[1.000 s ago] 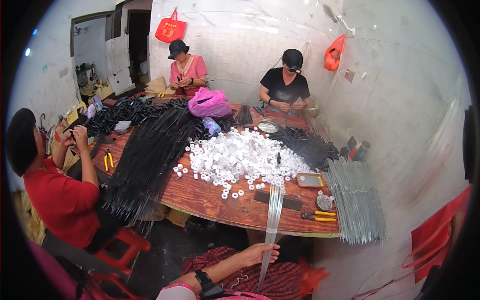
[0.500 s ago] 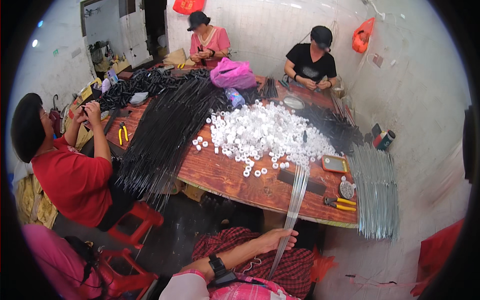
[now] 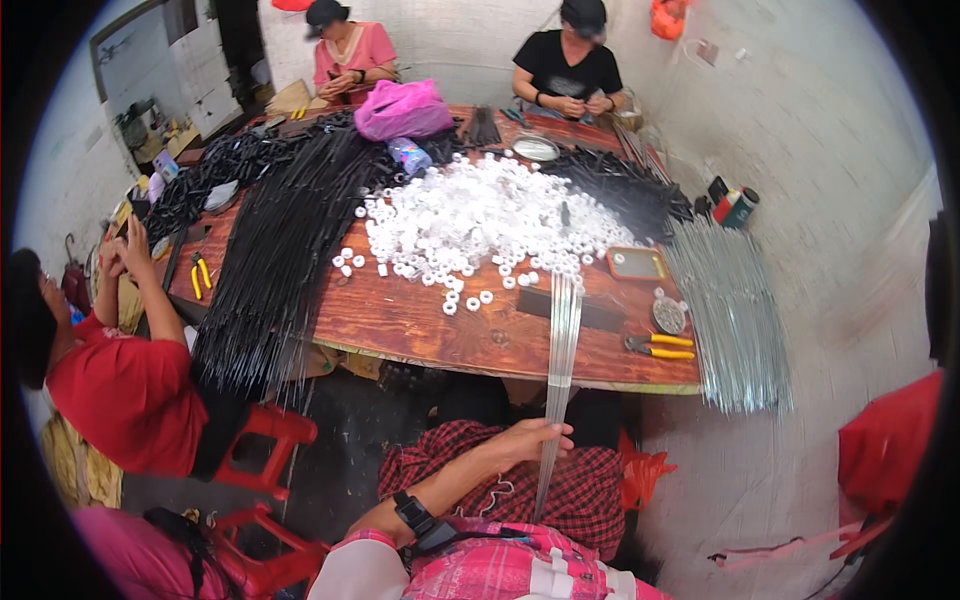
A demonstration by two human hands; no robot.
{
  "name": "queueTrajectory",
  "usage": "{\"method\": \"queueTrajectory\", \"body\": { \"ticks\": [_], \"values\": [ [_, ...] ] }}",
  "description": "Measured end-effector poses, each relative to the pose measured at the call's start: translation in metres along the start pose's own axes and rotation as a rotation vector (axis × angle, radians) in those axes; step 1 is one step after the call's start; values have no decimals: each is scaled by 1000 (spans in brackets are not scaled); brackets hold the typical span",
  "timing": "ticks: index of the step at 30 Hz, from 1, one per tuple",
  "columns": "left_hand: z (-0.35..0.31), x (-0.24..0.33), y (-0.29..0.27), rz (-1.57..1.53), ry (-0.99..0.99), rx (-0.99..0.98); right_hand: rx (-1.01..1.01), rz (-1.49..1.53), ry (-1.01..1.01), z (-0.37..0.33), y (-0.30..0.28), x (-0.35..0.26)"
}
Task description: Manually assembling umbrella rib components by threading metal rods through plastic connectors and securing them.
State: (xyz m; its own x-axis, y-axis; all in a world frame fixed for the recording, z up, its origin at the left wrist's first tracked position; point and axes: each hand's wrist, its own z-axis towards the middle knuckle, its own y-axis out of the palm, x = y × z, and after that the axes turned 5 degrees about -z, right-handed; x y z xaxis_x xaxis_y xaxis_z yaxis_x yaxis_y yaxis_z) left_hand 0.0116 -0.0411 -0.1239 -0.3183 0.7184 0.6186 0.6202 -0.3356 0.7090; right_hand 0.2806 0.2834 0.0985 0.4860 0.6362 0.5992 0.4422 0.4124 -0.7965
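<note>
My left hand [image 3: 528, 441], with a black watch on its wrist, is closed around a fan of thin silvery metal rods [image 3: 562, 350]. The rods slant up from above my lap. Their far ends reach the near edge of a large heap of small white rings [image 3: 490, 215] on the red-brown wooden table [image 3: 420, 335]. Whether rings sit on the rod tips is too small to tell. A dark flat bar [image 3: 590, 311] lies under the rods' far part. My right hand is out of view.
At right are yellow-handled pliers [image 3: 660, 347], a small dish [image 3: 668, 316], a tray [image 3: 637, 263] and many metal rods [image 3: 730, 310]. Black rods [image 3: 280, 260] cover the left side. Three people work around the table. Red stools [image 3: 268, 450] stand at left.
The view has shifted, so the table sits higher and further left in the picture. My left hand keeps its hold on the rods.
</note>
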Motion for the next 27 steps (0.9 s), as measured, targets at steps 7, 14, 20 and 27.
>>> {"method": "queueTrajectory", "body": {
  "ticks": [7, 14, 20, 27],
  "values": [
    [-36, 29, -8, 204, -10, 118, -107, 21, 190, -117, 33, -5],
    [-42, 46, -3, 278, -36, 178, -166, -23, 403, -219, 37, 7],
    [-48, 52, -8, 270, -18, 247, -152, -46, 463, -226, 34, 2],
    [-53, 46, -13, 185, 58, 207, -103, -65, 498, -200, 29, -8]
  ]
}}
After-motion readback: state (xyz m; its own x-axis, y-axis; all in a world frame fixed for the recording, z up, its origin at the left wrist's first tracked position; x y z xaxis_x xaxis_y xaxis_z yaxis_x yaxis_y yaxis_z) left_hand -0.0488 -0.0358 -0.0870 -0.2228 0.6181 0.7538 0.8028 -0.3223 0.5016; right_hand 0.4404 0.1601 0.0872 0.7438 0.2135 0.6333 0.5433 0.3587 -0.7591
